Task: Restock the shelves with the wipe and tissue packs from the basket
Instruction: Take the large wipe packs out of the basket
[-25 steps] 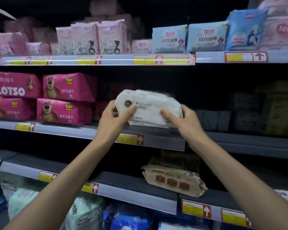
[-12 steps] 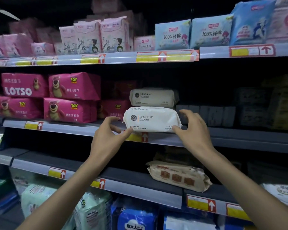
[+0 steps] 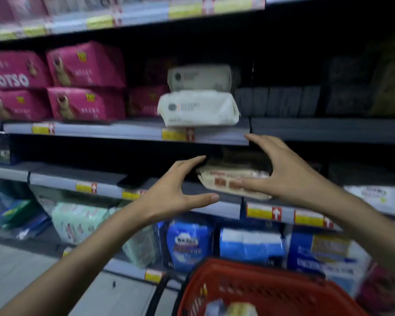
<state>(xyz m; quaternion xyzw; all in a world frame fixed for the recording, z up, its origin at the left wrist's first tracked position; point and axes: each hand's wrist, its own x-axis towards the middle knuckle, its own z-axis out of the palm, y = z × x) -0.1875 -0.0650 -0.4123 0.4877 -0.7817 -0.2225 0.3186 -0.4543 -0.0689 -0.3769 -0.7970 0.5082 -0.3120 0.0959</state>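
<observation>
A white wipe pack (image 3: 198, 108) lies at the front edge of the middle shelf (image 3: 114, 131), with a second white pack (image 3: 200, 77) behind and above it. Both of my hands hang free below that shelf. My left hand (image 3: 176, 195) is open, fingers spread, and my right hand (image 3: 276, 169) is open too, in front of a beige pack (image 3: 226, 179) on the lower shelf. The red basket (image 3: 249, 288) sits at the bottom right, with a pale pack (image 3: 230, 309) showing inside it.
Pink LOTSO packs (image 3: 55, 85) fill the middle shelf's left side, dark grey packs (image 3: 278, 101) its right. Green (image 3: 78, 220) and blue packs (image 3: 189, 242) stand on the bottom shelf. A white pack (image 3: 381, 197) lies at the lower shelf's right. Grey floor (image 3: 21, 270) spreads at bottom left.
Both hands let go of the white pack, which now rests on the middle shelf, and dropped below it. The view tilted down, bringing the red basket into sight.
</observation>
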